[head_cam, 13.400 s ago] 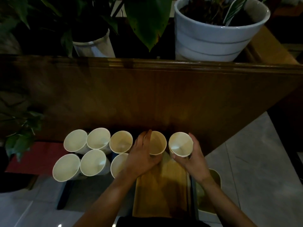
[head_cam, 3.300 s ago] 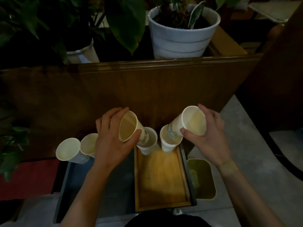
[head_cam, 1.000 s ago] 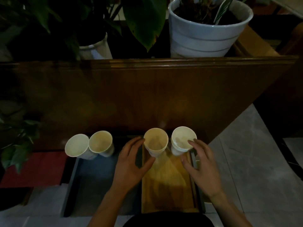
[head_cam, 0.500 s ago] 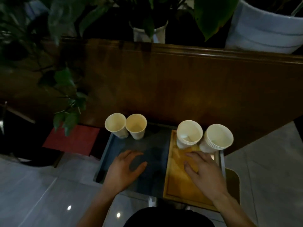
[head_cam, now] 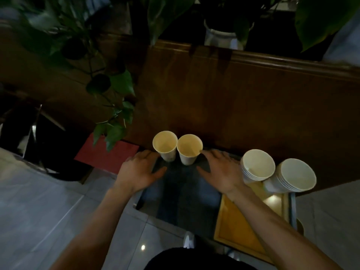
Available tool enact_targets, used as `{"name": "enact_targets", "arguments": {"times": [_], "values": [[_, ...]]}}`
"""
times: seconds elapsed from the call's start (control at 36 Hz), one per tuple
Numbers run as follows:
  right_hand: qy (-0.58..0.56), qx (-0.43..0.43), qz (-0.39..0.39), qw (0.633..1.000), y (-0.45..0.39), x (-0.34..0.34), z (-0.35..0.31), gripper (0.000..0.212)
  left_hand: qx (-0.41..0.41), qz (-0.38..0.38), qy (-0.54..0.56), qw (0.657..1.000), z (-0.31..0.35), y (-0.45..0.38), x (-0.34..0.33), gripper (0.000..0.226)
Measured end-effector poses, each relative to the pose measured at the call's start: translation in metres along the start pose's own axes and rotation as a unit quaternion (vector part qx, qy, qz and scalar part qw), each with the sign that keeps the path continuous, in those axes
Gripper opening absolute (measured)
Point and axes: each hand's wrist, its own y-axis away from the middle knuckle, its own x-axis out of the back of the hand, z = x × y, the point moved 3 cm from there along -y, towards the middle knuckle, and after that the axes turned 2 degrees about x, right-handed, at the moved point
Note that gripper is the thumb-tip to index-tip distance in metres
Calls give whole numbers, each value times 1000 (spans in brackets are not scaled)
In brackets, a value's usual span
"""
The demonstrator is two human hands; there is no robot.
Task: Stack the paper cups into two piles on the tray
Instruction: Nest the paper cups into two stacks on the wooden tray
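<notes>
Now two loose cups (head_cam: 176, 147) stand upright on dark surface (head_cam: 181, 193) left of tray (head_cam: 236, 227); two stacks (head_cam: 276, 172) on tray's far end. Left hand (head_cam: 139, 170), right hand (head_cam: 220, 170) both spread, empty, flanking loose cups.

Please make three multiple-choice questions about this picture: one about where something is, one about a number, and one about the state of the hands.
1. Where do the two piles of cups stand?
A. at the far end of the wooden tray
B. on the floor
C. on the red mat

2. How many single cups are not yet in a pile?
A. none
B. two
C. five

3. What are the hands doing?
A. each holds a cup
B. both are open and hold nothing
C. both rest on the tray

Answers: 1 A, the piles sit on the tray's far edge. 2 B, the left cup and the right cup stand side by side on the dark table. 3 B, the left hand and the right hand have spread fingers near those cups.
</notes>
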Motion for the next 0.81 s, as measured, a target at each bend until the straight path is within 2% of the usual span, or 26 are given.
{"name": "enact_targets", "arguments": {"times": [0.17, 0.28, 0.39, 0.56, 0.67, 0.81], "values": [[-1, 2, 3, 1000, -35, -3, -6, 80, -28, 54, 39, 997, -7, -37, 4, 69], [-23, -2, -34, 999, -53, -8, -7, 95, -16, -16, 80, 997, -7, -59, 1, 91], [-17, 0, -88, 996, -65, -14, -12, 101, 2, -95, 62, 994, -7, -77, -13, 100], [-1, 9, -95, 995, -73, -19, -19, 97, 3, -118, 57, 991, -5, -91, -28, 102], [11, 27, -64, 998, -74, -21, -24, 84, -5, -120, 61, 991, -5, -93, -35, 98], [-8, 23, -36, 999, -71, -22, -23, 82, -2, -113, 60, 992, -5, -92, -37, 93]]}}
